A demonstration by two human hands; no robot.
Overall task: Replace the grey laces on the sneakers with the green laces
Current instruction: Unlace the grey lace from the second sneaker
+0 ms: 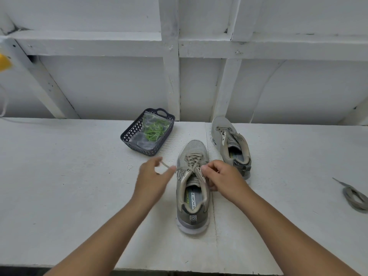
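a dark blue plastic lattice basket (127,134) with a handle cut-out stands on the white rough-surfaced worktop (59,176), close to its far edge and a little left of the middle. a clear plastic zip bag (142,139) lies inside the basket, leaning up its far wall. behind the worktop's far edge rises a white painted wall of wooden beams and panels (171,76), with upright and slanted posts. at the far left edge of the view a yellow object (4,61), mostly cut off, sits against the wall, and a thin white cord (4,104) hangs below it.
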